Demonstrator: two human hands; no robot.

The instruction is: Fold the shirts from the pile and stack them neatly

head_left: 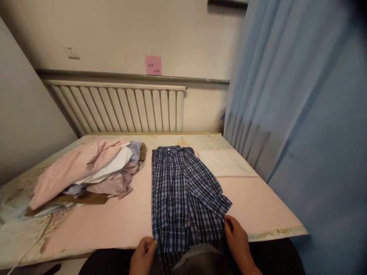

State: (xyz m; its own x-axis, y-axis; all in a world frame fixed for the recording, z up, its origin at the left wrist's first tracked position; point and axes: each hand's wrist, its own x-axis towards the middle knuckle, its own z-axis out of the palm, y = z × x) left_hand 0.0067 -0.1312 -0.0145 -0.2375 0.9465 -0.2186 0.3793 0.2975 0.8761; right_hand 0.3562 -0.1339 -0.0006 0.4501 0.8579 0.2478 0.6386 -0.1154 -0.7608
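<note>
Plaid shirt [172, 183] laid flat near the middle of the pink sheet [114, 225], collar [169, 151] at the sheet's far side, buttons seen below it. Lower end run out over the sheet's near edge. One sleeve [203, 181] slanted down across the shirt's right side, its cuff [226, 202] jutting past the body over the sheet.

Left hand [142, 255] at the sheet's near edge: shirt's left border pinched between thumb and fingers. Right hand [237, 236] also at the near edge, farther right: shirt's right border pinched low down, just below the cuff.

Heaped on the sheet's left part: a pile [77, 164] of clothes, pink on top, with white, blue and brown seen beneath. At the sheet's far right: a folded white cloth [228, 163], finely striped, set apart from the shirt. A cord [34, 242] trailed left of the sheet.

Beyond the sheet: a radiator [114, 105] fixed to the wall, a pink note [153, 65] stuck above it, writing too small to be read. Blue curtain [315, 114] hung right of the sheet.
</note>
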